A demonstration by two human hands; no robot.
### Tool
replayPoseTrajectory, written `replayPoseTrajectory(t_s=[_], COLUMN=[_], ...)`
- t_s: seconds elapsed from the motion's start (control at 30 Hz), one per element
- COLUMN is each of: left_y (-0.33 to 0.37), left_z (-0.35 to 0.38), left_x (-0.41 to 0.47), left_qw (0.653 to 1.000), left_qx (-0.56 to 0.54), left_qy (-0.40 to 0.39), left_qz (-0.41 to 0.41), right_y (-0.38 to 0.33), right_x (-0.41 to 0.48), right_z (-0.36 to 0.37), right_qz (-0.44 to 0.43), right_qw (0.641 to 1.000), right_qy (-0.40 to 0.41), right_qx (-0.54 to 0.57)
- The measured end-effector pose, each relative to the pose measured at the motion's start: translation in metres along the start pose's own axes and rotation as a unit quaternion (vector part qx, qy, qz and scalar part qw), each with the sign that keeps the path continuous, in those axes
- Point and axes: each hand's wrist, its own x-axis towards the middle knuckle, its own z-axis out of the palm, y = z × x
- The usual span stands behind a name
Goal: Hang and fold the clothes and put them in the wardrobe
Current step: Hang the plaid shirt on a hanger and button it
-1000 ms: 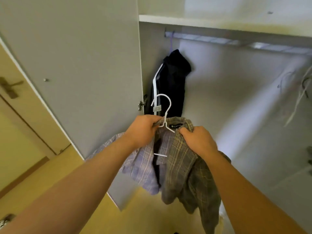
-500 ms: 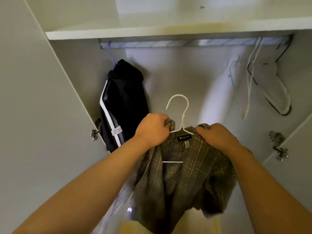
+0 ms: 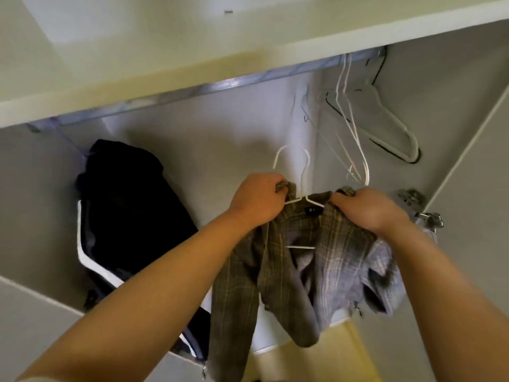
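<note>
A brown plaid shirt [image 3: 275, 271] hangs on a white wire hanger [image 3: 298, 172], held up inside the open wardrobe. My left hand [image 3: 257, 198] grips the shirt's left shoulder at the hanger. My right hand [image 3: 369, 209] grips the right shoulder and collar. The hanger's hook points up, below the metal rail [image 3: 192, 91] and apart from it. A dark jacket with a white stripe [image 3: 129, 216] hangs from the rail at the left.
Several bare hangers [image 3: 355, 128] dangle from the rail at the right. A white shelf [image 3: 248, 59] runs above the rail. Door hinges [image 3: 421, 208] sit at the right edge. The yellow floor [image 3: 325, 357] shows below.
The view has tilted and swung right along the wardrobe. Both hands have lifted the shirt and hanger higher, closer to the rail and the bare hangers.
</note>
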Motion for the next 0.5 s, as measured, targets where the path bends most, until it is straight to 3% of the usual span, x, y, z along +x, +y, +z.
replayPoseTrajectory(t_s=[0.17,0.37,0.5], left_y=[-0.022,-0.048,-0.057], left_z=[-0.012,-0.028,-0.034], left_x=[0.039,0.089,0.121], left_qw=[0.995,0.978,0.97], left_qx=[-0.028,-0.046,-0.073], left_qy=[0.091,0.203,0.231], left_qz=[0.04,0.003,-0.028], right_y=[-0.024,-0.063,-0.089], right_x=[0.001,0.017,0.033], right_z=[0.01,0.011,0.009], right_qz=[0.016,0.0,-0.022], right_qw=[0.995,0.984,0.974], right_qy=[0.075,0.154,0.197], right_qx=[0.056,0.088,0.109])
